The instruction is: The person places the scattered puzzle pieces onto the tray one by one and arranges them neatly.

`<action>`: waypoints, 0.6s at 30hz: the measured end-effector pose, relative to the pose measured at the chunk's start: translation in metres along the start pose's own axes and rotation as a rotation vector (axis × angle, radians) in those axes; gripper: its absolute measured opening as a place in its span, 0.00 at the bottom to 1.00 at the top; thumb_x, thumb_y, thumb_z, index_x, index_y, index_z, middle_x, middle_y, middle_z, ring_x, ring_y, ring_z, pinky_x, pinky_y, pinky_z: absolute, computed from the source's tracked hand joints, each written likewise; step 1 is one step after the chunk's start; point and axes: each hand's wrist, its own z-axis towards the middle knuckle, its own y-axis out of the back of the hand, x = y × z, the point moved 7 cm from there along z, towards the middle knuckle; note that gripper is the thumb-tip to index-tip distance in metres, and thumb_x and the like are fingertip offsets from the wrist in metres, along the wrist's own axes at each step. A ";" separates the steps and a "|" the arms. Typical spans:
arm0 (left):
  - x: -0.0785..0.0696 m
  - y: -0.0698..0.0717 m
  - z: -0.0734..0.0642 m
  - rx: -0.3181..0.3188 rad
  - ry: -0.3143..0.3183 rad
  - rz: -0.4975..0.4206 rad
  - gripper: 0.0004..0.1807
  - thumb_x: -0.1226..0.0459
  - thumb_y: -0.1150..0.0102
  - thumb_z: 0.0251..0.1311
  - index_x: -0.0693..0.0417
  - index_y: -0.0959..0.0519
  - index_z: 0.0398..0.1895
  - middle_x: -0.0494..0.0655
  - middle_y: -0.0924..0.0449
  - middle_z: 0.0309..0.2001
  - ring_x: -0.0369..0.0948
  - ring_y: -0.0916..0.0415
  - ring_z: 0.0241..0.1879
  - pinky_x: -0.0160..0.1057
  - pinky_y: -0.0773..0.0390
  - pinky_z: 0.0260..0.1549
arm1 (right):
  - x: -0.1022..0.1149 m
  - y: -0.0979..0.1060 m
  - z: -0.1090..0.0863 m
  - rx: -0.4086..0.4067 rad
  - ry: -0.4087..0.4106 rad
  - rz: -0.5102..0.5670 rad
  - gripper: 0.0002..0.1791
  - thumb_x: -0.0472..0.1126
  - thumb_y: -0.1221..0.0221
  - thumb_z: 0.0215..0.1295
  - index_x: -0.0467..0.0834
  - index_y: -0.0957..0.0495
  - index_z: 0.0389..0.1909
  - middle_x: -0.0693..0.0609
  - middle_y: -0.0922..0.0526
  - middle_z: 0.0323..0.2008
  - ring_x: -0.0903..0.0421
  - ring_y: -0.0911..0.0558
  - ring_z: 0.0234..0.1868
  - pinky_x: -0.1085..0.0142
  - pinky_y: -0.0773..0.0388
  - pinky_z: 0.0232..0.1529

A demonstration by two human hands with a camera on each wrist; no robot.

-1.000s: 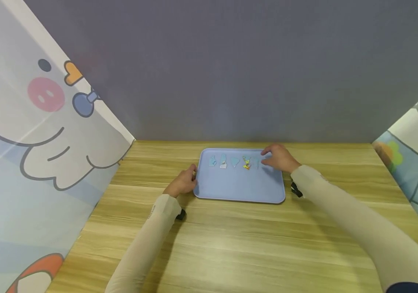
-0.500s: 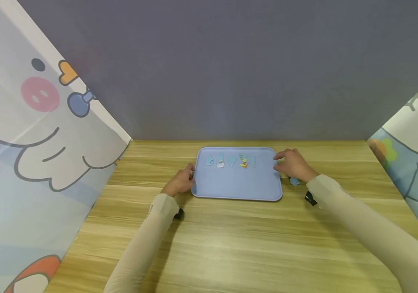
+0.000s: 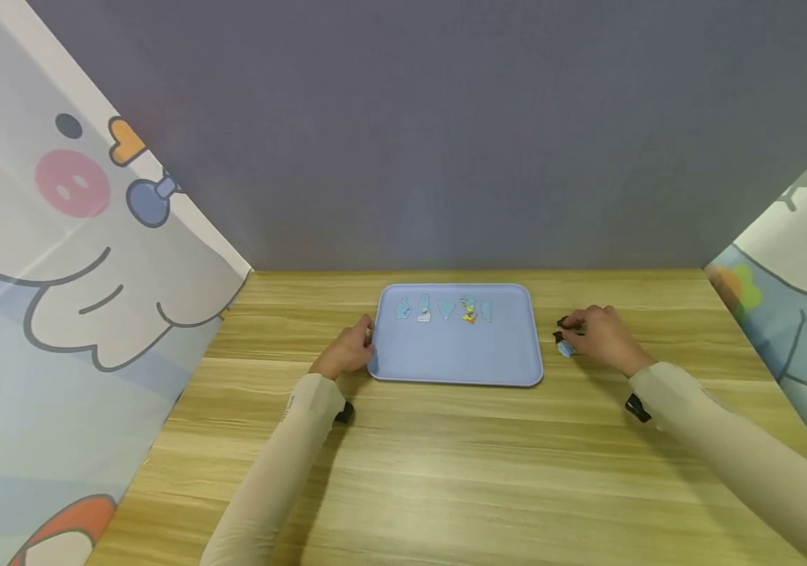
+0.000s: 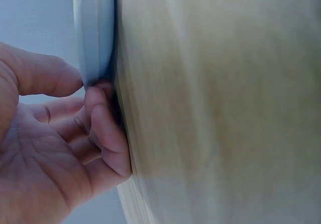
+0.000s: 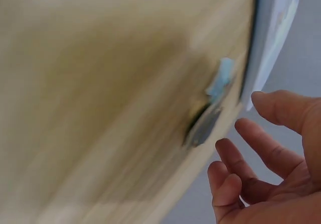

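Clock positions were taken on the tray in the head view, twelve being its far side.

Left hand (image 3: 344, 350): found at nine o'clock, gripping the rim of the light-blue tray (image 3: 456, 358). Thumb lay against the rim's upper side; fingertips were curled in beneath it. Right hand (image 3: 603, 339): found at three o'clock, off the tray. Thumb and fingers were parted, with nothing seen between them. Fingertips were near the loose pieces; contact could not be confirmed.

Pose: the left forearm, in a pale sleeve (image 3: 279, 468), entered from seven o'clock of the view; the right, in a matching sleeve (image 3: 743, 448), from four. The right hand was above the wood-grain table (image 3: 446, 472), fingers pointing toward nine.

Container: the tray lay flat and held five small flat pieces in a row across its far half. From ten o'clock round past one these were a light-blue piece (image 3: 403, 308), a blue-and-white piece (image 3: 424, 310), a tapering blue piece (image 3: 446, 308), a yellow-marked piece (image 3: 469, 311) and a narrow blue piece (image 3: 486, 311). Outside the tray, at three o'clock, a loose light-blue piece (image 5: 220, 81) and a dark grey piece (image 5: 206, 126) lay on the table, adjoining; their exact count was obscured.
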 end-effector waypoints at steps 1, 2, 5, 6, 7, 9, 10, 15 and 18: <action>0.000 0.000 0.000 0.000 -0.001 0.000 0.18 0.70 0.50 0.63 0.59 0.38 0.54 0.52 0.26 0.35 0.45 0.28 0.30 0.40 0.28 0.29 | -0.001 0.000 -0.002 -0.009 0.006 -0.013 0.15 0.36 0.38 0.59 0.28 0.21 0.41 0.33 0.20 0.41 0.32 0.28 0.47 0.39 0.48 0.57; 0.000 0.000 0.000 0.000 -0.003 0.001 0.18 0.70 0.50 0.63 0.59 0.38 0.54 0.52 0.26 0.35 0.45 0.28 0.30 0.40 0.28 0.29 | -0.003 0.000 -0.004 -0.019 0.010 -0.022 0.15 0.37 0.37 0.58 0.28 0.21 0.41 0.32 0.19 0.40 0.32 0.27 0.46 0.39 0.48 0.57; 0.000 0.000 0.000 -0.001 -0.005 0.001 0.18 0.70 0.50 0.62 0.59 0.38 0.54 0.52 0.26 0.35 0.45 0.29 0.29 0.40 0.28 0.28 | -0.007 -0.001 -0.010 -0.050 -0.003 -0.053 0.19 0.40 0.35 0.56 0.27 0.21 0.40 0.32 0.20 0.37 0.33 0.26 0.43 0.39 0.45 0.55; 0.001 0.000 0.001 0.000 -0.004 0.003 0.18 0.70 0.50 0.62 0.59 0.39 0.54 0.52 0.26 0.35 0.45 0.29 0.29 0.40 0.28 0.28 | -0.009 -0.002 -0.011 -0.061 -0.015 -0.064 0.20 0.42 0.35 0.56 0.27 0.21 0.40 0.32 0.20 0.37 0.33 0.26 0.43 0.39 0.43 0.54; 0.001 0.000 0.001 0.000 -0.002 0.005 0.18 0.70 0.50 0.63 0.58 0.39 0.54 0.52 0.26 0.34 0.45 0.29 0.29 0.39 0.28 0.27 | -0.010 -0.002 -0.013 -0.074 -0.030 -0.074 0.22 0.44 0.35 0.56 0.27 0.21 0.40 0.32 0.20 0.36 0.32 0.26 0.42 0.39 0.42 0.52; 0.001 0.000 0.001 0.002 0.003 0.006 0.18 0.69 0.51 0.63 0.58 0.39 0.54 0.52 0.26 0.34 0.45 0.29 0.29 0.39 0.28 0.27 | -0.013 -0.004 -0.015 -0.087 -0.073 -0.089 0.26 0.48 0.35 0.56 0.26 0.23 0.41 0.30 0.22 0.36 0.30 0.28 0.42 0.40 0.39 0.49; 0.002 -0.001 0.001 0.003 0.005 0.007 0.18 0.69 0.51 0.63 0.57 0.39 0.54 0.52 0.26 0.34 0.45 0.29 0.29 0.39 0.28 0.27 | -0.014 -0.006 -0.016 -0.087 -0.099 -0.092 0.29 0.50 0.35 0.56 0.26 0.24 0.42 0.29 0.23 0.36 0.29 0.29 0.43 0.40 0.39 0.49; 0.003 -0.002 0.002 0.006 0.010 0.004 0.18 0.69 0.50 0.63 0.57 0.39 0.55 0.52 0.26 0.35 0.45 0.28 0.30 0.39 0.28 0.29 | -0.017 -0.014 -0.016 -0.072 -0.199 -0.080 0.36 0.57 0.38 0.57 0.24 0.29 0.44 0.27 0.29 0.40 0.28 0.33 0.45 0.42 0.35 0.43; 0.004 -0.002 0.002 0.005 0.011 0.006 0.18 0.69 0.50 0.63 0.57 0.38 0.55 0.52 0.26 0.36 0.45 0.28 0.30 0.40 0.28 0.29 | -0.016 -0.016 -0.014 -0.074 -0.219 -0.081 0.36 0.56 0.39 0.58 0.24 0.30 0.43 0.27 0.30 0.39 0.30 0.33 0.43 0.44 0.33 0.40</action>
